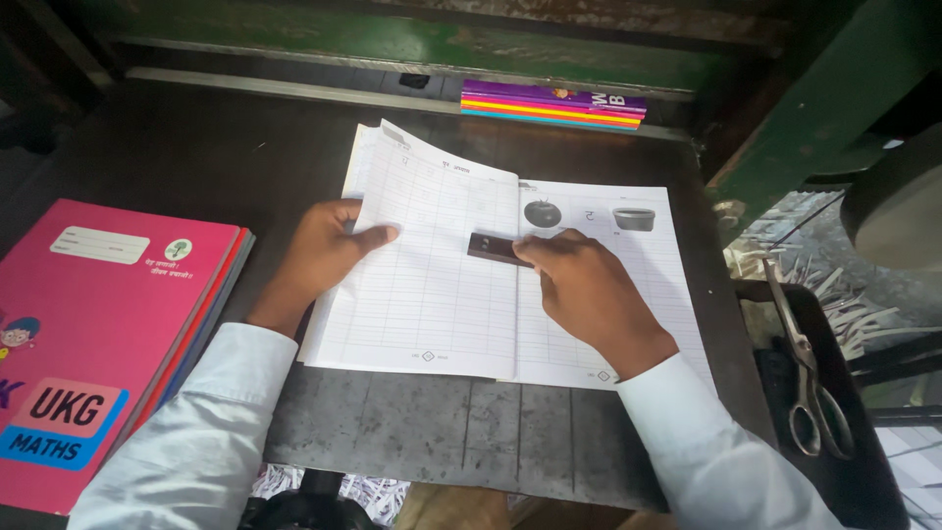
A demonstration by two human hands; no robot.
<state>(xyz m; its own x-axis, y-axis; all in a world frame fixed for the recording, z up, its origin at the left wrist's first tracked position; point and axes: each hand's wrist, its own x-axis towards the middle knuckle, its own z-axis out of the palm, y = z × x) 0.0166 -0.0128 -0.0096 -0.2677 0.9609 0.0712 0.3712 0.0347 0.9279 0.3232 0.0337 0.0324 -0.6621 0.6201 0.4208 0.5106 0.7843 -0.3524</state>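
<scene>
Pale sleeves reach in from the bottom edge toward one open workbook (432,285) lying flat on the dark metal table (442,432). One left hand (329,250) pins the left pages, fingers curled over the edge, thumb laid flat. One right hand (579,285) pinches a single small dark block (498,247) against the centre fold. Judging by this, the crease is being pressed; sliding along it calls for steady downward pressure. Alongside lie one pink book stack (98,334), one striped stack (554,105) and one pair of scissors (810,378).
</scene>
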